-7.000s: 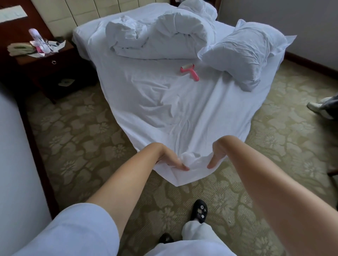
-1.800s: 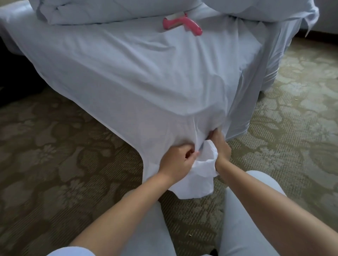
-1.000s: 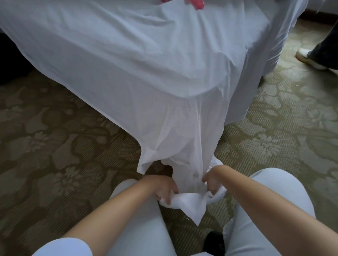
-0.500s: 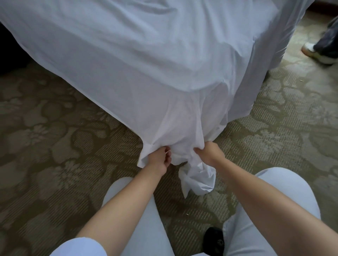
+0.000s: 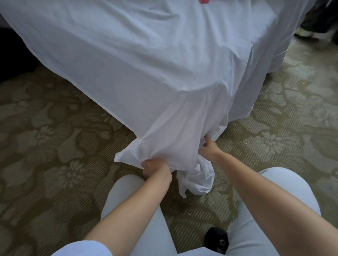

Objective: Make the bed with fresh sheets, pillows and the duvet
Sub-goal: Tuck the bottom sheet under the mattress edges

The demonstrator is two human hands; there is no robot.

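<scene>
Patterned carpet (image 5: 54,164); left hand (image 5: 155,167), right hand (image 5: 208,149) clutch white sheet (image 5: 146,73) corner.

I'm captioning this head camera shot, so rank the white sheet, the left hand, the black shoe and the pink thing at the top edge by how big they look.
1. white sheet, covering most of the picture.
2. left hand and black shoe: they look alike, and the shoe is partly hidden, so I will not rank them.
3. pink thing: only a sliver shows, cut by the edge.
</scene>
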